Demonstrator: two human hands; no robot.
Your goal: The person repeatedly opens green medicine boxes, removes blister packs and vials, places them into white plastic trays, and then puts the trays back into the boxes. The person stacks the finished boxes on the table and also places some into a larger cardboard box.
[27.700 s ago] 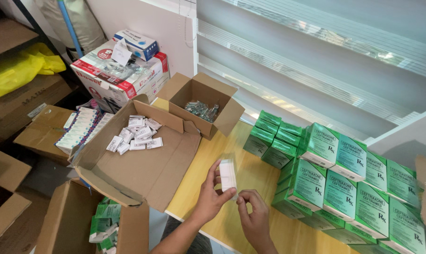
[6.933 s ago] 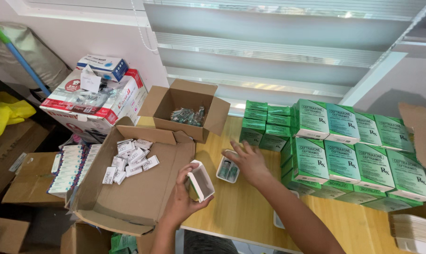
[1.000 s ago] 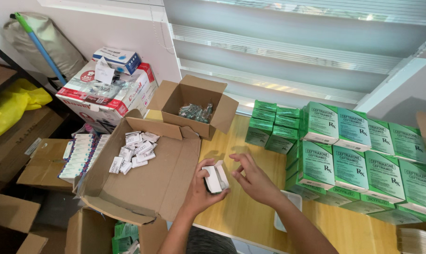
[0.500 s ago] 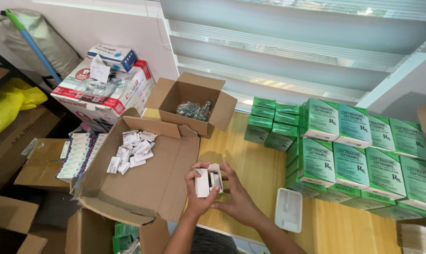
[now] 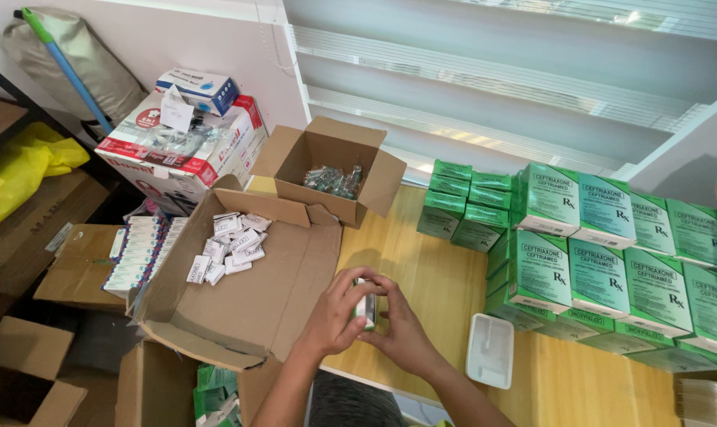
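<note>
A: Left of centre?
B: An open cardboard box [image 5: 240, 292] with small white packets [image 5: 228, 249].
A: Lower centre?
B: Left hand [image 5: 338, 316] and right hand [image 5: 398, 336] both closed around one small white carton [image 5: 366, 304].
A: Right?
B: A white tray [image 5: 491, 352], then stacked green cartons [image 5: 603, 261].

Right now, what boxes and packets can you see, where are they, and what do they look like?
Small white box: held upright between the left hand and right hand.
Green and white cartons: stacked on the right of the wooden table.
Small white packets: heaped in the big flat cardboard box.
Small open cardboard box: behind it, holding glass vials.
White plastic tray: beside the right hand.
</note>
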